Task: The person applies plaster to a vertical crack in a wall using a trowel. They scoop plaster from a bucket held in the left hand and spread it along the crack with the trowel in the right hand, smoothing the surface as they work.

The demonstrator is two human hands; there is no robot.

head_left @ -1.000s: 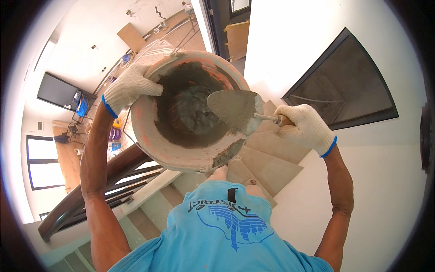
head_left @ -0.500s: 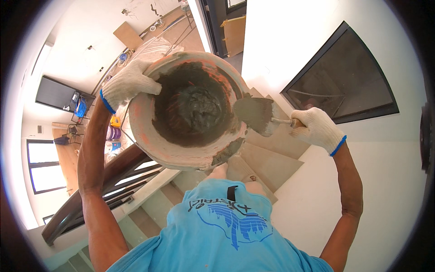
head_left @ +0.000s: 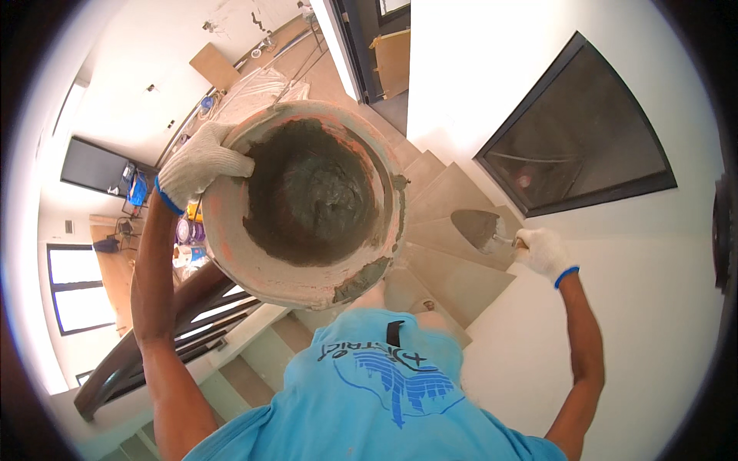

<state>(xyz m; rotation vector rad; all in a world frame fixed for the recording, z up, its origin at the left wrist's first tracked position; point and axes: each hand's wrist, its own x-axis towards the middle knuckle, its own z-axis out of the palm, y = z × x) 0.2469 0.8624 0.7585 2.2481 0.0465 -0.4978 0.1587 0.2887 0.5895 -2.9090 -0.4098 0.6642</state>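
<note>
My left hand [head_left: 201, 163], in a white knit glove with a blue cuff, grips the rim of a round orange-pink pan [head_left: 231, 246] held up in front of me. Grey wet mortar [head_left: 311, 192] fills the inside of the pan. My right hand [head_left: 542, 252], gloved the same way, holds a trowel [head_left: 478, 228] by its handle, out to the right of the pan and away from it. The trowel blade is coated in grey mortar and hangs over the stair steps near the white wall.
Below me grey concrete stair steps [head_left: 453, 269] wind down, with a dark curved handrail [head_left: 146, 338] at left. A white wall [head_left: 653, 307] with a dark framed window [head_left: 580, 138] stands at right. Buckets and clutter lie on the floor far below at left.
My right hand has pulled the trowel out of the pan and swung it down to the right, toward the wall. The pan stays held up in my left hand.
</note>
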